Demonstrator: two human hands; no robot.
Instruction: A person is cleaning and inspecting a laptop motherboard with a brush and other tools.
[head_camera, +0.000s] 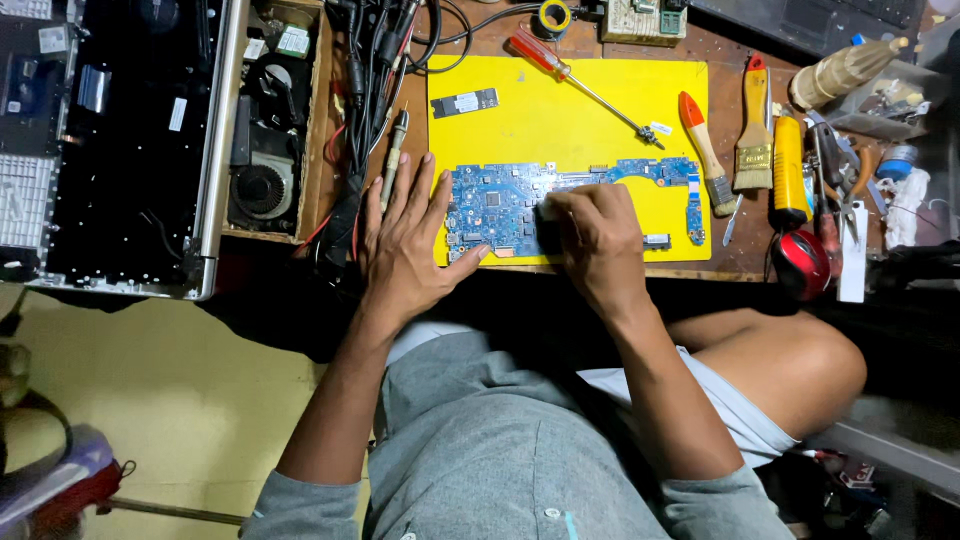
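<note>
The left hand (405, 240) is lying flat with fingers spread wide, holding nothing, its palm pressing the left edge of the yellow work mat (570, 110) and its thumb touching the lower left corner of the blue circuit board (500, 200). The right hand (595, 235) is curling narrowly over the middle of that board, fingertips pressing down on something small and pale that is mostly hidden, so I cannot tell what it is. The board is lying flat on the mat, stretching from between the two hands out to the right of the right hand, where a narrow blue strip (695, 210) is hanging down.

Above the left hand's fingers, a small black rectangular module with a white label (465, 102) is lying on the mat. Above the right hand, a red-handled screwdriver (575, 75) is lying diagonally, with a tiny white tag (661, 128) near its tip. Just beside the left index finger a probe pen (393, 155) is pointing up among black cables (370, 60).

Far left of the left hand, an opened laptop chassis (120, 140) is showing white stickers, and a wooden tray (275, 120) is holding a fan. To the right of the right hand, two paintbrushes (735, 140), a yellow-handled tool (788, 165) and a red round object (800, 262) are crowding the table edge.
</note>
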